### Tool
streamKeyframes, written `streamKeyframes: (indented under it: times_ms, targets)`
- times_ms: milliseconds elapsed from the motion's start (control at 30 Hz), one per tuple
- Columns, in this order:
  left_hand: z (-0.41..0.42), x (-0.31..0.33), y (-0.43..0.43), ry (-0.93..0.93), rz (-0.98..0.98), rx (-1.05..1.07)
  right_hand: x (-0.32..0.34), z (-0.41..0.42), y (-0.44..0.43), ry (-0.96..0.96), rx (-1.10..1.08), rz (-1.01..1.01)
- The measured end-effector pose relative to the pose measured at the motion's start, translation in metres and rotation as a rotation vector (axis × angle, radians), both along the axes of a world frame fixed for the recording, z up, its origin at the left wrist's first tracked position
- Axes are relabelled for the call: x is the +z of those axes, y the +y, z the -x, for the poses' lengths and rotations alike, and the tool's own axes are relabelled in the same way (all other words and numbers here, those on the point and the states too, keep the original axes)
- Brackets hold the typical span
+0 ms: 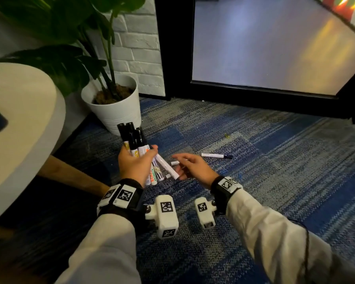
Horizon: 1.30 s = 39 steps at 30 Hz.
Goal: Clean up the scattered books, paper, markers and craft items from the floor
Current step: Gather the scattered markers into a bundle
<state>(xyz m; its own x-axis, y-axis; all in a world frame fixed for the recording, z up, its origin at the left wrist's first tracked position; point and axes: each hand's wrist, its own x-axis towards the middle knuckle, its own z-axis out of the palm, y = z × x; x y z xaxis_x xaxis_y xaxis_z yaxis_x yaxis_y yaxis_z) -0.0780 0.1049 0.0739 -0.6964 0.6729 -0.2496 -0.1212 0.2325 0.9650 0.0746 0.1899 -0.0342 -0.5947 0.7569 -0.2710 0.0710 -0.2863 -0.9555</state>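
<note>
Near the middle of the frame, the left hand (135, 163) is wrapped around a bunch of markers (136, 141). They are thin round sticks with smooth white bodies and shiny black caps. The caps point up, and the bunch fans out below the palm.

Just to the right, the right hand (195, 168) hangs low over the carpet (285, 165), its fingers loose and a bit bent. A short white marker end (175, 163) peeks out by the fingertips. I cannot tell if the hand holds it or if it lies on the floor. The two hands are close but not touching.

One more marker (216, 155), long and white with a dark tip, lies flat on the carpet just past the right hand. Near it sit tiny bent wire clips, a yellow one (226, 135) and a blue one (223, 171).

The carpet is rough and woven, with blue and grey patches. Both wrists wear black bands (123, 194) with blocky white boxes and black-and-white square tags.

At the upper left, a smooth round white pot (119, 113) holds a plant with big green leaves (59, 58). Behind it is a bumpy white brick wall (139, 48), and a glass door (275, 37) with a black frame fills the upper right.
</note>
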Motion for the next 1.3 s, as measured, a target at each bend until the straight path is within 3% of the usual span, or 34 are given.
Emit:
streamKeyframes:
  times_ms: [200, 367, 500, 633, 733, 800, 867, 967, 1133, 1300]
  targets:
    - [0.001, -0.001, -0.006, -0.131, -0.072, -0.128, -0.074, 0.014, 0.018, -0.614, 0.256, -0.107]
    - [0.001, -0.003, -0.006, -0.133, -0.033, -0.121, -0.092, 0.017, 0.017, -0.936, 0.226, -0.496]
    - [-0.003, 0.0, -0.004, -0.139, -0.047, -0.132, -0.086, 0.019, 0.008, -1.022, 0.256, -0.563]
    - [-0.003, 0.001, -0.006, -0.134, -0.041, -0.16, -0.07, 0.0, 0.004, -0.842, 0.081, -0.363]
    - [-0.002, 0.0, -0.006, -0.151, -0.028, -0.164, -0.037, -0.015, -0.004, -0.193, -0.123, 0.111]
    - [-0.003, -0.001, -0.005, -0.189, -0.045, -0.153, -0.01, -0.023, -0.007, 0.111, -0.144, 0.211]
    - [-0.002, -0.002, -0.003, -0.192, -0.058, -0.115, 0.016, -0.028, -0.012, 0.269, -0.13, 0.183]
    - [-0.003, 0.001, -0.002, -0.193, -0.067, -0.092, 0.043, -0.029, -0.022, 0.335, -0.104, 0.116]
    - [-0.004, 0.002, 0.0, -0.151, -0.099, -0.121, 0.058, -0.021, -0.029, 0.269, -0.015, 0.005]
    - [0.0, -0.006, 0.004, -0.086, -0.007, -0.132, 0.053, -0.021, -0.027, 0.294, 0.045, -0.021]
